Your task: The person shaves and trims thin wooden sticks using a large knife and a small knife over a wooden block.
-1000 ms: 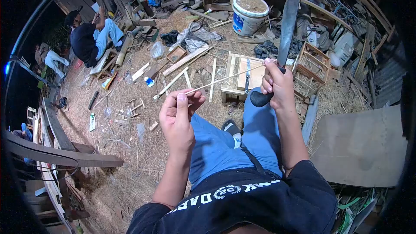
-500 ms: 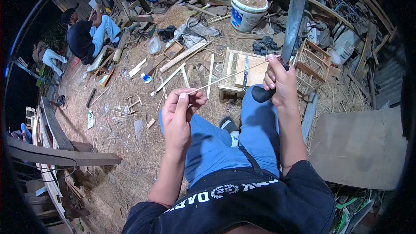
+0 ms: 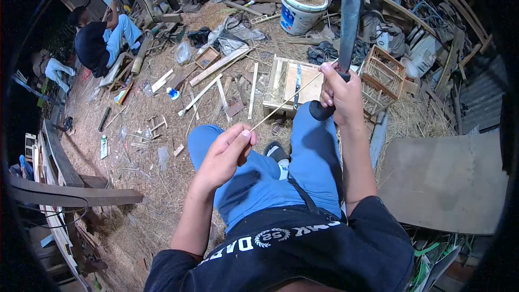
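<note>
My right hand grips the dark handle of a machete, whose broad blade points up and away from me. A thin wooden stick runs slantwise between my hands, its upper end at the thumb and fingers of my right hand. Its lower end is pinched between the thumb and fingers of my left hand. Beyond my knees stands a low wooden stool or box with a kitchen knife lying on its top.
A white bucket stands at the back. Wooden crates are at right, near a flat board. Wood strips litter the straw-covered ground. Another person sits at far left. A beam juts in from the left.
My left hand has turned and shifted slightly down and right along the stick, which now slants more steeply. The machete has swung a little more upright. The whole view has shifted slightly.
</note>
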`<state>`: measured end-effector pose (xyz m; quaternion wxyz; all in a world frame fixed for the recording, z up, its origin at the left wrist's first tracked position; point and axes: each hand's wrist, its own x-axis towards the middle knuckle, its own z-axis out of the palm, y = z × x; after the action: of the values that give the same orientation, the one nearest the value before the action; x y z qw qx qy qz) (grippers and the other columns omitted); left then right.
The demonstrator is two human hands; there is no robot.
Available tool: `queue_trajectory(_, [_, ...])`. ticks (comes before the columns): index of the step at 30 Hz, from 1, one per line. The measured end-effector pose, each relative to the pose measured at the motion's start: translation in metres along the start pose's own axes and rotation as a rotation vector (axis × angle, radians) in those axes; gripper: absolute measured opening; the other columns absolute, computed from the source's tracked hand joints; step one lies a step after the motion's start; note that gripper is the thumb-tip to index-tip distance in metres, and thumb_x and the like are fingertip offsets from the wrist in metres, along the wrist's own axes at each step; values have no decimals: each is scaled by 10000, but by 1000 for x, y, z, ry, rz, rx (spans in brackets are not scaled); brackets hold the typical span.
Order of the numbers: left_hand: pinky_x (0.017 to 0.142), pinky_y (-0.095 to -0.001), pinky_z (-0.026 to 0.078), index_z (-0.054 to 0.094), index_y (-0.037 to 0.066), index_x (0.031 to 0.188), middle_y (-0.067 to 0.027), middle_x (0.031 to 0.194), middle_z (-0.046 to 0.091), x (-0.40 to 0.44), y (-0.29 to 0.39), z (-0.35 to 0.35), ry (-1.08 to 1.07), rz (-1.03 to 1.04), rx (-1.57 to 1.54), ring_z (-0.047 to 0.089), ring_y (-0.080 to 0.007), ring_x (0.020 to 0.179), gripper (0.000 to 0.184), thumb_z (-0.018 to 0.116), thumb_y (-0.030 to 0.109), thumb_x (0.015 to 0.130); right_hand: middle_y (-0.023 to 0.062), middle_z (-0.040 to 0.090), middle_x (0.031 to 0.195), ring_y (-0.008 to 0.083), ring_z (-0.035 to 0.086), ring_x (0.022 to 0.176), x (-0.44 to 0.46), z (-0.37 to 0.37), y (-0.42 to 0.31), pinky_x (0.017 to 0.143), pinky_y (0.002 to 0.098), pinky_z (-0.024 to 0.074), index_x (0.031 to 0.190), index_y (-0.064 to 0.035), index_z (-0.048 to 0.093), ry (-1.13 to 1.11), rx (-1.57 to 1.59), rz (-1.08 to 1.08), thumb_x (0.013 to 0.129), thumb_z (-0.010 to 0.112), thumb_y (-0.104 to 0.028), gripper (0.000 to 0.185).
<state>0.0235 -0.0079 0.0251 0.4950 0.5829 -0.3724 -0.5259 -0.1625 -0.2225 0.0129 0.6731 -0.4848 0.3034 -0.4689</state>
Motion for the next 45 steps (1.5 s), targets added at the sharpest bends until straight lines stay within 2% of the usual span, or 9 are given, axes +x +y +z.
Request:
queue_trajectory(7, [528,-223,304,533,82,988,59,683,403,5,3,8,62,179,-88,345,-45,573,211,444,250,1079,-58,454,563,25,413,424,-7,-2,6,404,228,328,1130,7,675,-63,-203,-130,1054,507,-386,434])
queue_trajectory(10, [531,-224,305,536,80,995,57,691,405,11,5,14,69,218,-181,351,-47,583,204,448,245,1076,-62,454,569,17,424,482,-17,-4,16,459,225,342,1100,1,683,-185,-366,-199,1062,467,-431,484])
queue_trajectory(18, [550,-229,342,555,68,1022,40,733,460,14,6,23,117,192,-285,396,-49,627,158,494,211,1052,75,577,585,201,626,538,-33,11,30,511,327,454,826,-73,684,-324,-871,-475,899,669,-546,478])
queue_trajectory(20, [552,-235,360,570,61,1035,26,757,499,10,7,32,302,161,-331,426,-55,623,105,534,159,1025,78,588,573,277,631,538,-32,15,32,478,361,455,774,-81,654,-396,-971,-718,844,707,-581,507])
queue_trajectory(28, [558,-238,364,575,52,1052,29,771,517,-1,-1,29,321,301,-102,457,-50,650,89,520,113,1017,67,558,572,278,608,513,-24,29,22,465,390,447,688,-98,568,-456,-1008,-947,790,718,-628,561])
queue_trajectory(33, [550,-231,353,558,48,1072,39,749,495,-11,11,40,337,301,-251,440,-41,633,100,503,125,1042,68,571,591,270,604,523,-24,35,12,483,376,452,681,-108,555,-465,-990,-1074,759,731,-640,566])
queue_trajectory(38, [520,-221,312,539,42,1074,53,710,442,-15,1,39,338,286,-192,382,-25,588,141,475,167,1074,83,603,647,287,631,576,-3,12,10,544,378,495,746,-51,635,-374,-1151,-1153,813,720,-582,542])
queue_trajectory(42, [466,-220,239,520,62,981,77,636,321,-24,-7,33,265,289,-304,260,-15,518,197,443,206,1090,188,684,719,321,682,653,69,-57,18,588,386,509,937,-52,755,294,-1091,-364,942,573,-600,577])
queue_trajectory(45, [454,-214,266,538,59,980,83,627,353,-21,-23,15,322,172,-267,291,-15,500,207,440,205,1088,202,697,735,342,695,700,76,-100,35,630,385,523,1011,-44,759,399,-1076,-443,959,510,-641,649])
